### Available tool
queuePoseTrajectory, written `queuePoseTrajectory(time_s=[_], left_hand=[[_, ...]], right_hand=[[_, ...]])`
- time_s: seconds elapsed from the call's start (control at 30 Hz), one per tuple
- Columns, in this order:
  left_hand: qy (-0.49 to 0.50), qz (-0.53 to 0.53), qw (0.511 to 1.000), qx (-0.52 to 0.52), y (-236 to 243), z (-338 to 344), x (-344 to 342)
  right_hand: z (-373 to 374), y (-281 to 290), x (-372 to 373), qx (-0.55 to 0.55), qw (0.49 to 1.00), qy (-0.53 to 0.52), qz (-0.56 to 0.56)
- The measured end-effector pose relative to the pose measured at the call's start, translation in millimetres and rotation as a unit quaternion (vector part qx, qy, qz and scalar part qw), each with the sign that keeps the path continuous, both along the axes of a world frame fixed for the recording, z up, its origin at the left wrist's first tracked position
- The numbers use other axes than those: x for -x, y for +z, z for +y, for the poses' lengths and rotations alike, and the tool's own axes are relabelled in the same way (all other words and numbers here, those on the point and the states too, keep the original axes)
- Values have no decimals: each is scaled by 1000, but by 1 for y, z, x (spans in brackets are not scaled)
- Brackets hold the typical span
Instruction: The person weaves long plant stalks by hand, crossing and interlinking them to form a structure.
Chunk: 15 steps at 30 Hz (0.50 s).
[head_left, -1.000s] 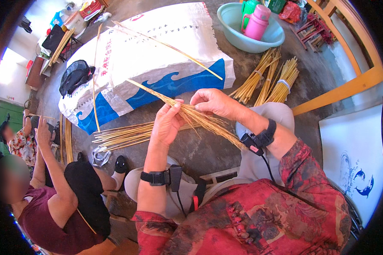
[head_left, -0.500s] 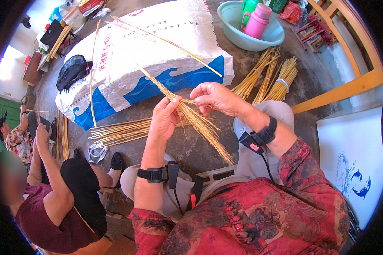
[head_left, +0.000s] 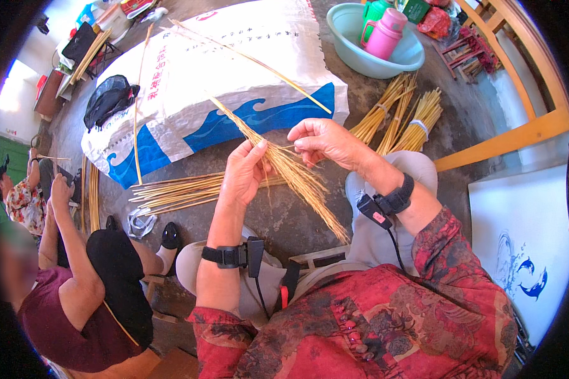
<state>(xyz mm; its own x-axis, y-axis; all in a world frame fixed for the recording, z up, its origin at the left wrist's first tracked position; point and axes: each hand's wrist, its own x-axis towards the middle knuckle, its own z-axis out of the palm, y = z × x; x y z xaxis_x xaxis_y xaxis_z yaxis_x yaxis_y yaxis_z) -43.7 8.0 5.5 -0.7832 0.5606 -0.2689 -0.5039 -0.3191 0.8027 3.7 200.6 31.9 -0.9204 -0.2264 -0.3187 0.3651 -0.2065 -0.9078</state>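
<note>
Left hand (head_left: pixel 243 172) with fingers wrapped around a bundle of dried grass stalks (head_left: pixel 298 174), held slanting above the concrete floor (head_left: pixel 263 218), right hand (head_left: pixel 325 144) just beside it, fingers curled, any pinched strand too fine to tell, white-and-blue woven sack (head_left: pixel 221 79) beyond

A person wears a red shirt (head_left: pixel 417 316) with dark floral patterning and knot-like red fastenings (head_left: pixel 354 333), at 5 o'clock, its short sleeves (head_left: pixel 452 239) ending near the elbows. Pale grey trousers (head_left: pixel 367 249) show at 4 and 7 o'clock. Between sleeve and left hand (head_left: pixel 241 174), at 7 o'clock, a black strap (head_left: pixel 218 255) carries a black box; near 3 o'clock, between sleeve and right hand (head_left: pixel 327 142), a matching band (head_left: pixel 398 194) bears another, pink-labelled. Thin black cables (head_left: pixel 396 245) run from both.
</note>
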Motion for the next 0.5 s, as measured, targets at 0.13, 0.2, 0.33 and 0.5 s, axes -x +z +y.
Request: queuePoseTrajectory(time_s=[0.13, 0.2, 0.33, 0.5], left_hand=[[-3, 4, 1000, -11, -3, -1, -1], [-2, 10, 1000, -2, -3, -3, 1], [5, 15, 1000, 7, -4, -4, 3], [17, 3, 999, 33, 7, 4, -1]], right_hand=[[1, 4, -1, -1, 1000, -8, 8], [3, 7, -1, -17, 1000, -14, 11], [4, 7, -2, -43, 998, -25, 31], [-1, 4, -6, -56, 998, -14, 35]])
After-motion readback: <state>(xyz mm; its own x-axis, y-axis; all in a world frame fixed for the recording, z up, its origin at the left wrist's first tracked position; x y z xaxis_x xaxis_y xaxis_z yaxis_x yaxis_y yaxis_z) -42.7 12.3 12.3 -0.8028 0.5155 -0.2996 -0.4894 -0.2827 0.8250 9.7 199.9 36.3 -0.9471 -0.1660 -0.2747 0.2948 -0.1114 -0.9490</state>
